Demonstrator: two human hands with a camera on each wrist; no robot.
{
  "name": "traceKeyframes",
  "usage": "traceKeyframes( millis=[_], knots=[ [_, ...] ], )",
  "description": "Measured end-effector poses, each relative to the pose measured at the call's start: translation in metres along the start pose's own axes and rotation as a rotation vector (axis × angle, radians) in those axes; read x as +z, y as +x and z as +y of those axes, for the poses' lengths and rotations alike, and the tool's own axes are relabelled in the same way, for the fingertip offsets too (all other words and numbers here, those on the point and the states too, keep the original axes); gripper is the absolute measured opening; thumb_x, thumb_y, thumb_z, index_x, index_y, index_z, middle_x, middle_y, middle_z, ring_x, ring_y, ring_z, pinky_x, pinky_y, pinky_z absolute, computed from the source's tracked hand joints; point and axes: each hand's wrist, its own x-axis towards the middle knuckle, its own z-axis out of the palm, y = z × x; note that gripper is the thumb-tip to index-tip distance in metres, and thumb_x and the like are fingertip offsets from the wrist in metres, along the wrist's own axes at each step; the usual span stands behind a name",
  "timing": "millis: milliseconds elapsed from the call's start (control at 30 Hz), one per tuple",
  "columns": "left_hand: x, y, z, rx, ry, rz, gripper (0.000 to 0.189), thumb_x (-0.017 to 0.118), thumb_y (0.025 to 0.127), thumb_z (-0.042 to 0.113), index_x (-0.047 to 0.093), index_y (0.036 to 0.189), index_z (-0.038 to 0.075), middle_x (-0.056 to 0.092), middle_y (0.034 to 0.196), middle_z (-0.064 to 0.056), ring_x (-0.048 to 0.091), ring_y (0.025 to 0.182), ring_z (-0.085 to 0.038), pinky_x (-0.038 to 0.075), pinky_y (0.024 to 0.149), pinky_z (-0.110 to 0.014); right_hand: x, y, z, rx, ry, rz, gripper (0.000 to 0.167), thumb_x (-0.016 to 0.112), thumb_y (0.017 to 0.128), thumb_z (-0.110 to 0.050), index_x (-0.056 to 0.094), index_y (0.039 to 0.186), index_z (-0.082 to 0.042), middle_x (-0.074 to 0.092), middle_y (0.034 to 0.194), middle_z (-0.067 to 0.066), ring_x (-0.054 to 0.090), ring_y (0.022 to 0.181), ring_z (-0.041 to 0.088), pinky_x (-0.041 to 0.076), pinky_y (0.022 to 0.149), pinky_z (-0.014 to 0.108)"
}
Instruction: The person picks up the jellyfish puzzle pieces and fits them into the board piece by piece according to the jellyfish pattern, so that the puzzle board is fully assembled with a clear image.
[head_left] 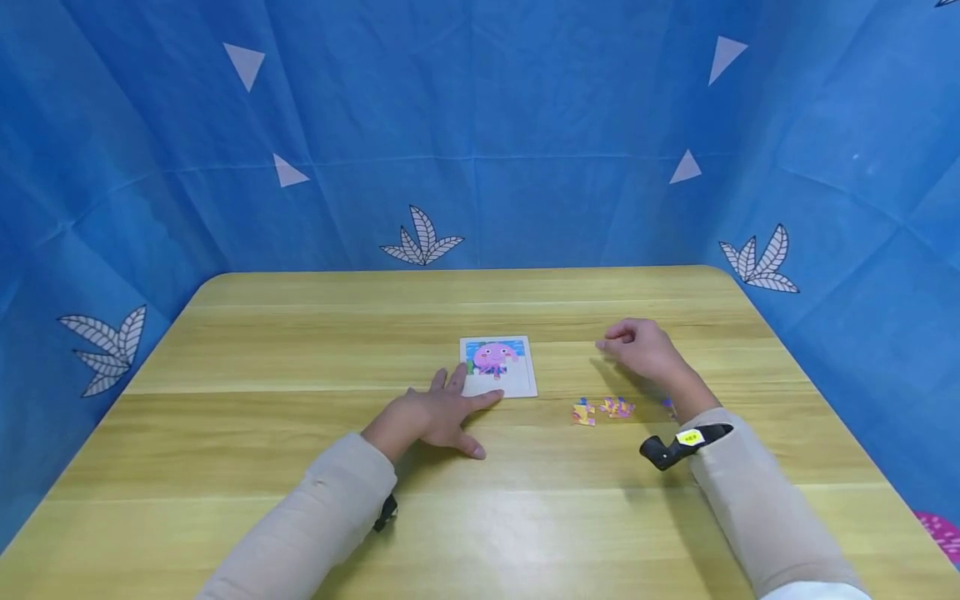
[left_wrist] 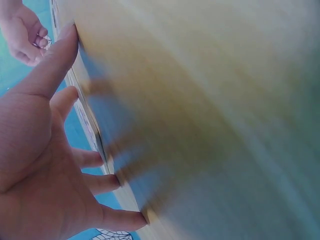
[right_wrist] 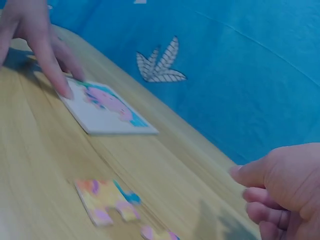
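A white puzzle tray carries a partly assembled pink octopus picture on a blue background. My left hand rests beside it with fingers spread, the index fingertip on the tray's near edge. In the left wrist view, the left fingers reach down to the tabletop. To the right of the tray, my right hand hovers above the table, its fingers loosely curled and no piece visible in them. Loose jigsaw pieces in yellow, pink and blue lie on the near side of the right hand.
Another small cluster of pieces lies close by, and one more piece shows partly behind the right wrist. The wooden table has a blue patterned curtain around its back and sides. A black wrist camera sits on the right sleeve.
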Motion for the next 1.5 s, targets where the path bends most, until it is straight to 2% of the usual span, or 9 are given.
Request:
traceKeyframes(
  millis=[233,367,500,800,1000,1167,1500],
  knots=[
    [0.001,-0.003,-0.001,0.004,-0.014,0.005,0.083,0.065,0.077,0.061,0.018,0.145,0.052,-0.009,0.159,-0.012,-0.002,0.144,-0.041,0.017,0.102,-0.071,-0.015,-0.009,0.019,0.039,-0.01,0.009,0.039,0.062,0.091,-0.028,0.056,0.114,0.003,0.056,0.1,0.015,0.055,0.077,0.022,0.048,0.064,0.03],
    [0.002,-0.003,0.0,0.004,-0.013,0.01,0.083,0.065,0.077,0.061,0.018,0.145,0.052,-0.008,0.159,-0.012,-0.001,0.144,-0.04,0.018,0.103,-0.07,-0.022,-0.015,0.031,0.056,-0.05,-0.007,0.048,0.064,0.09,-0.03,0.053,0.12,0.005,0.056,0.108,0.02,0.057,0.089,0.028,0.049,0.074,0.036],
    [0.001,-0.002,-0.001,-0.008,0.005,0.007,0.083,0.064,0.077,0.062,0.017,0.145,0.053,-0.009,0.159,-0.011,-0.002,0.144,-0.04,0.019,0.102,-0.071,-0.028,-0.019,0.038,0.08,-0.048,-0.022,0.057,0.064,0.089,-0.034,0.049,0.125,0.007,0.05,0.116,0.024,0.05,0.102,0.035,0.046,0.083,0.043],
    [0.002,-0.002,-0.001,-0.004,-0.006,-0.01,0.083,0.064,0.077,0.061,0.017,0.145,0.052,-0.01,0.159,-0.011,-0.004,0.144,-0.04,0.016,0.103,-0.071,-0.029,-0.025,0.05,0.172,-0.075,-0.073,0.057,0.067,0.087,-0.038,0.05,0.12,0.006,0.052,0.108,0.02,0.049,0.093,0.031,0.044,0.076,0.037],
    [0.0,-0.002,0.0,0.001,-0.001,0.003,0.083,0.064,0.077,0.061,0.017,0.145,0.052,-0.009,0.159,-0.011,-0.003,0.144,-0.04,0.017,0.103,-0.071,-0.03,-0.025,0.053,0.169,-0.096,-0.042,0.046,0.066,0.088,-0.034,0.055,0.112,0.004,0.054,0.098,0.016,0.05,0.086,0.026,0.043,0.069,0.032],
    [0.0,-0.002,0.001,0.003,-0.001,-0.003,0.083,0.064,0.077,0.06,0.017,0.145,0.051,-0.01,0.159,-0.011,-0.004,0.144,-0.04,0.016,0.102,-0.072,-0.028,-0.025,0.054,0.162,-0.099,-0.027,0.045,0.066,0.088,-0.033,0.054,0.112,0.004,0.053,0.1,0.017,0.049,0.086,0.027,0.042,0.069,0.032],
    [0.001,0.0,0.0,0.0,-0.001,0.003,0.084,0.064,0.077,0.062,0.017,0.145,0.052,-0.01,0.159,-0.011,-0.004,0.144,-0.039,0.017,0.103,-0.071,-0.025,-0.026,0.051,0.039,-0.043,0.037,0.03,0.059,0.094,-0.023,0.054,0.105,0.004,0.06,0.09,0.012,0.056,0.077,0.021,0.045,0.065,0.029]
  ],
)
